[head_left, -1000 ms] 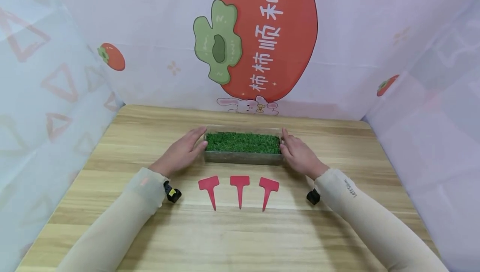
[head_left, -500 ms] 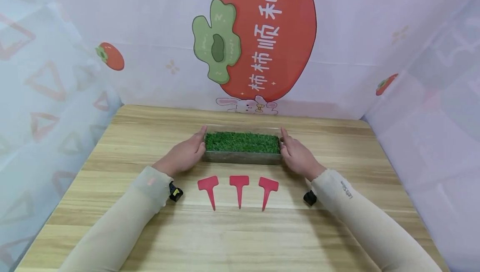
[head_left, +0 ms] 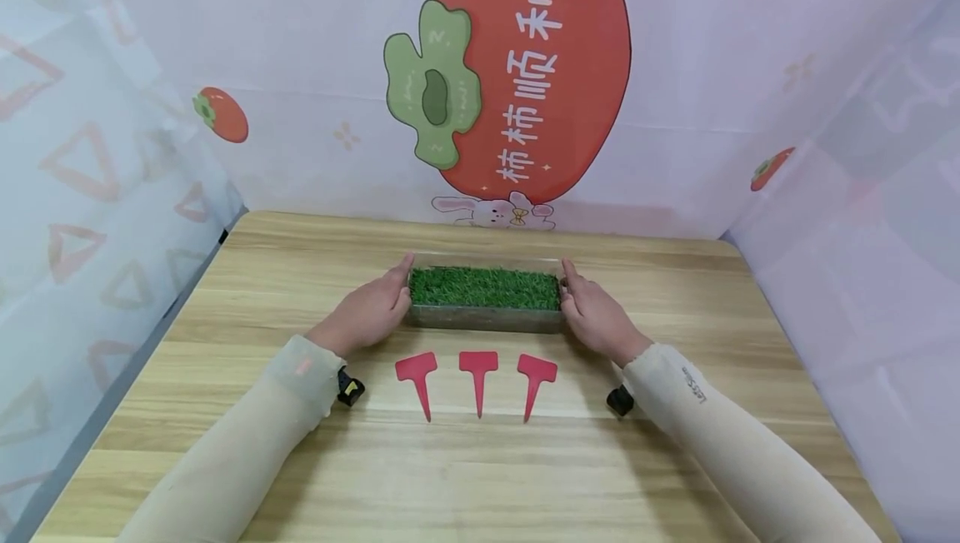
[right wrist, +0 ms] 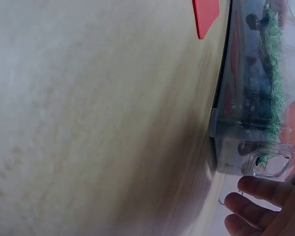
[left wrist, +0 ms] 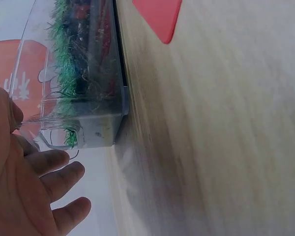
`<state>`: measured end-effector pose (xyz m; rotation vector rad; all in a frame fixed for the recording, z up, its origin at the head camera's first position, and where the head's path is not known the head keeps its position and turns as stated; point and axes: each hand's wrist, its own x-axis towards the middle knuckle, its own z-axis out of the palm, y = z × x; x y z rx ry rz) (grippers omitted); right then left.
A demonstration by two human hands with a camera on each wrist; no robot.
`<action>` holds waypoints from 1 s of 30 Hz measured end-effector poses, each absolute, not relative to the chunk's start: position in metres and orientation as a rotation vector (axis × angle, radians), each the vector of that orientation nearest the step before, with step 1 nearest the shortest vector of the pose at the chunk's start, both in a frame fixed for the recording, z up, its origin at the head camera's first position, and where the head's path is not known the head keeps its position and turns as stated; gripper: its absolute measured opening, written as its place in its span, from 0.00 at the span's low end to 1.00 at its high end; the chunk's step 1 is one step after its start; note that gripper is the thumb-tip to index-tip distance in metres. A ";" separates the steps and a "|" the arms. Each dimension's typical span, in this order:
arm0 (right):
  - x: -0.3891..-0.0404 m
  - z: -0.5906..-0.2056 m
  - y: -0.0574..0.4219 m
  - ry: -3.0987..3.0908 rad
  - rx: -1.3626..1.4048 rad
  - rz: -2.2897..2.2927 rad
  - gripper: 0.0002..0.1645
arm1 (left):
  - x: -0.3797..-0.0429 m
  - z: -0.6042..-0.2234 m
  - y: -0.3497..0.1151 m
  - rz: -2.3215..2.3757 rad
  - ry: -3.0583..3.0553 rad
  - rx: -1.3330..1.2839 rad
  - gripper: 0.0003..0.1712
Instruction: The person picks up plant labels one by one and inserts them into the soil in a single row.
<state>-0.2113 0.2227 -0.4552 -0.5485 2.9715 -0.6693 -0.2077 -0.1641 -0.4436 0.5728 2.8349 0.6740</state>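
Observation:
A long clear plastic box [head_left: 486,320] of artificial grass [head_left: 483,288] stands upright on the table between both hands. At its left end my left hand [head_left: 365,310] grips the rim with thumb and index finger. The other fingers [left wrist: 63,181] spread loosely beside the end wall in the left wrist view. My right hand [head_left: 600,314] grips the opposite end, and its lower fingers [right wrist: 250,210] also stand off the wall in the right wrist view. Three red T-shaped plant labels lie in front of the box: left label [head_left: 417,368], middle label [head_left: 478,362], right label [head_left: 537,370].
The pale wooden table [head_left: 465,476] has a patterned cloth backdrop [head_left: 315,143] behind it, with more cloth at both sides. Bare tabletop lies in front of the labels and beside the box.
My left hand has closed in on the box's left end, its thumb and index finger now flat against it. The right hand has barely shifted. The labels stay put.

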 end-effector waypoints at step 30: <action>-0.205 -0.469 0.234 2.753 -0.555 -0.973 0.40 | -0.198 -0.446 -0.168 0.683 2.855 0.637 0.36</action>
